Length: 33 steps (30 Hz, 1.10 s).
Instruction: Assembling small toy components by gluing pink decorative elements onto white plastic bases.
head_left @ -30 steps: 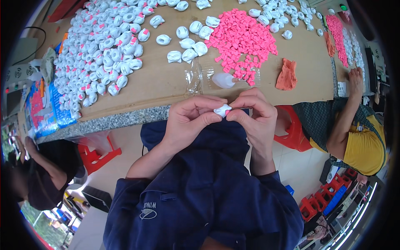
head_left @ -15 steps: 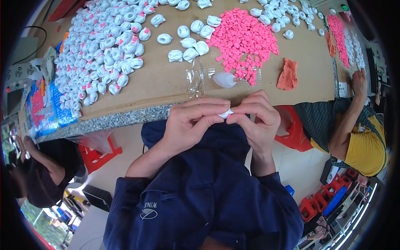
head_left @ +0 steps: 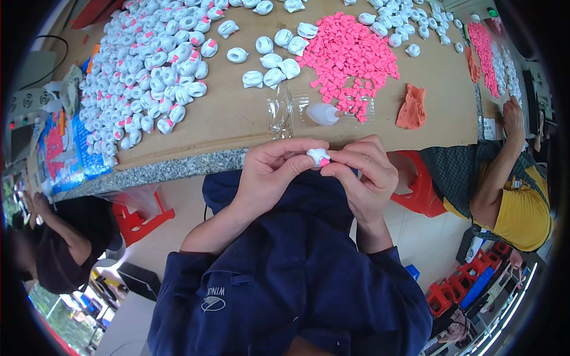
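Note:
Just in front of the table edge, my left hand (head_left: 274, 169) pinches a small white cat-head-shaped piece (head_left: 317, 155) between thumb and fingers. A pink bow-shaped piece (head_left: 324, 162) sits at its lower right side. My right hand (head_left: 367, 168) pinches at that bow, its thumb and forefinger pressed to it. Beyond my hands lies a small translucent squeeze bottle (head_left: 322, 114) on its side, its tip toward a heap of pink bow pieces (head_left: 347, 56). Several loose white head pieces (head_left: 274, 78) lie left of the heap.
A large pile of white heads (head_left: 155, 65), many with pink bows, covers the table's left. More white heads (head_left: 389, 21) lie far right. An orange cloth (head_left: 411, 107) rests right of the bottle. Co-workers sit on both sides; red stools (head_left: 418, 187) stand under the table.
The white head has been turned between my fingers, so more of it and its pink bow now show. My hands have otherwise stayed nearly in place.

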### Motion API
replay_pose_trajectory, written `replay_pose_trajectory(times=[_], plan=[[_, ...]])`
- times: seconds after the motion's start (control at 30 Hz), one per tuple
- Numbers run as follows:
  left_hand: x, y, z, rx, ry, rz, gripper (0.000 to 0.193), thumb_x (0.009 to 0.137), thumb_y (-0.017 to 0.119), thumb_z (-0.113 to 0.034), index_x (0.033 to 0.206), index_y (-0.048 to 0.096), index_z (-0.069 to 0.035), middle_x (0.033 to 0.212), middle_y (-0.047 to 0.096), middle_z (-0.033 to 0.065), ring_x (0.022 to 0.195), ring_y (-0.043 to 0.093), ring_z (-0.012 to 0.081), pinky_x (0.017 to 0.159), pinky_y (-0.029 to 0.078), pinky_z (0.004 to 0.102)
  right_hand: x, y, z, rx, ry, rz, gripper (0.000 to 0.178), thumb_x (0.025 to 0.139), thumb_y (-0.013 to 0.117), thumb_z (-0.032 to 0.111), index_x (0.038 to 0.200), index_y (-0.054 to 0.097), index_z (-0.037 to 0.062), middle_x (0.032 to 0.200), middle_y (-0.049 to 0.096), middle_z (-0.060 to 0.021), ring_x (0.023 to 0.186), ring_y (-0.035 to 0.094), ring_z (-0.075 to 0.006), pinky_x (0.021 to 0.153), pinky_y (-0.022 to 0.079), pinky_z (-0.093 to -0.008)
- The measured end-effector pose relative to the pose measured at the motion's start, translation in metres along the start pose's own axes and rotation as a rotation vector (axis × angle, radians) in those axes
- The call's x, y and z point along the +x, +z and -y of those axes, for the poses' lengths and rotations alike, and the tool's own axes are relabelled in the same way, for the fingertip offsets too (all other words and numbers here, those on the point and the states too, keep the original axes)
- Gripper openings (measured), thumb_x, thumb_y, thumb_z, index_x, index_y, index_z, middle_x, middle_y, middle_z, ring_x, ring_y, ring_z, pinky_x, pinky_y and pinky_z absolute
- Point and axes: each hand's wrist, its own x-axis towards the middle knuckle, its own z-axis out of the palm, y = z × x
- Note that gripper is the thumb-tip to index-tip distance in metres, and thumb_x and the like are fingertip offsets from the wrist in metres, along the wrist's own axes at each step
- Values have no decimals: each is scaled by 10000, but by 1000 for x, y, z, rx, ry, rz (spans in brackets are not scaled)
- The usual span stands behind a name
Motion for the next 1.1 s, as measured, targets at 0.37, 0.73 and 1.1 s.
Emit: replay_pose_trajectory(times=[0.37, 0.73, 1.1], plan=[[-2, 3, -2, 639, 515, 31, 177, 813, 581, 18, 984, 626, 23, 1055, 598, 176, 917, 601, 191, 780, 511, 271, 0, -2, -6, 133, 100, 47, 186, 623, 745, 14, 789, 662, 9, 727, 578, -56, 688, 510, -154, 598, 394, -248], [-3, 8, 2, 121, 182, -72, 192, 834, 550, 34, 1012, 621, 20, 1075, 598, 121, 916, 590, 147, 770, 485, 222, -2, 2, -5, 13, 37, -7, 182, 631, 733, -6, 793, 650, 10, 738, 577, -60, 688, 508, -156, 573, 389, -249], [-3, 9, 0, 279, 248, -66, 236, 802, 589, 47, 1032, 620, 2, 1085, 593, 129, 932, 585, 142, 753, 491, 219, -6, 15, -10, -64, -84, -122, 152, 653, 713, -16, 773, 622, 11, 733, 552, -62, 681, 505, -183, 585, 401, -267]])
